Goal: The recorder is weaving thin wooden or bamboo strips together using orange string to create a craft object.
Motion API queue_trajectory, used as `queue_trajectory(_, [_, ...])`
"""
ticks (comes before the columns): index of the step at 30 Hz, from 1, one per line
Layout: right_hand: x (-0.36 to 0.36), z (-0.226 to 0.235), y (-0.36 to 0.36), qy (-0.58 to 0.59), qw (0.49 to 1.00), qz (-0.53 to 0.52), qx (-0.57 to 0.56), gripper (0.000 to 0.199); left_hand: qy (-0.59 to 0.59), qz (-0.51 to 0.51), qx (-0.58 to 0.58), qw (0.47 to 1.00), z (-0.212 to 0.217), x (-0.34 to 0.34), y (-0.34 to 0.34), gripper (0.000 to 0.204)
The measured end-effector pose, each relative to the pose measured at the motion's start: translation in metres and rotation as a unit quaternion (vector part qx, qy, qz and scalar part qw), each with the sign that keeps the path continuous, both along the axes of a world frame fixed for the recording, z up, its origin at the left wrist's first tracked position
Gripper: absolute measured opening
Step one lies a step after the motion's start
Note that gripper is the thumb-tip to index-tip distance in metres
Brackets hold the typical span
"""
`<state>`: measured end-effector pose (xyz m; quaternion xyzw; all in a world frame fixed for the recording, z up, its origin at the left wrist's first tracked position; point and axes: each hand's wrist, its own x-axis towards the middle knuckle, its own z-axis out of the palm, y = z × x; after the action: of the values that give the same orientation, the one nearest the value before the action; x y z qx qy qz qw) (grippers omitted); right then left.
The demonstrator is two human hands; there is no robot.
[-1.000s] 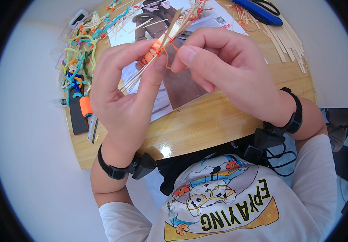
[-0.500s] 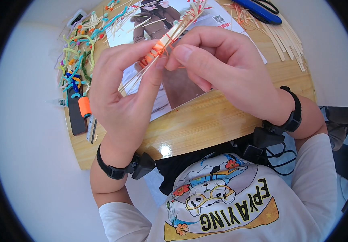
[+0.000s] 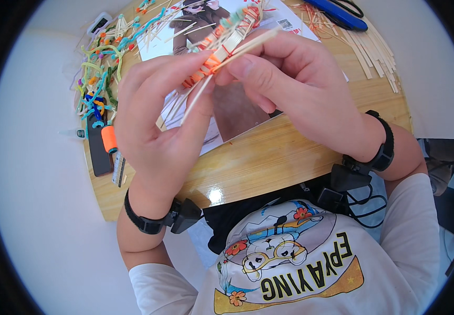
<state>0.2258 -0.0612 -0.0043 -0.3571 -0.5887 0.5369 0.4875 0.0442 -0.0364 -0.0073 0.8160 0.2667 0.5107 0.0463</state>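
Between my two hands is a handmade piece of thin pale bamboo strips (image 3: 231,41), wrapped with orange thread and raised above the table. My left hand (image 3: 156,107) grips its lower end between thumb and fingers, where the orange windings (image 3: 209,65) are thickest. Loose strip ends stick out below that thumb. My right hand (image 3: 303,86) is closed, thumb against forefinger, at the piece's right side beside a pale strip that slants up over the forefinger. What exactly lies in that pinch is partly hidden by the fingers.
A magazine (image 3: 258,118) lies under my hands. Left are colourful pipe cleaners (image 3: 101,79), an orange thread spool (image 3: 109,139), a black phone (image 3: 99,152), a ruler (image 3: 119,168) and a small bottle (image 3: 74,133). Flat bamboo strips (image 3: 371,52) and a blue-handled tool (image 3: 337,14) lie at the far right.
The bamboo piece has turned in my hands, so more of its wrapped frame and green part shows. The loose strips now point differently. Both hands stay in nearly the same place.
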Motion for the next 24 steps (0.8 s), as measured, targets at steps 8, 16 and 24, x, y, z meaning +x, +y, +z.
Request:
queue_trajectory(8, [0.001,-0.001,0.002,-0.015,0.999,0.042,-0.006,0.022,0.132,0.051,0.084,0.986,0.01,-0.015,0.005,0.031])
queue_trajectory(16, [0.004,-0.007,0.009,0.068,0.99,0.126,0.005,0.058,0.173,0.098,0.137,0.97,0.018,-0.022,0.009,0.032])
queue_trajectory(24, [0.006,0.004,0.015,-0.035,0.991,0.096,-0.087,0.056,0.225,0.076,0.184,0.954,0.015,-0.02,0.013,0.03])
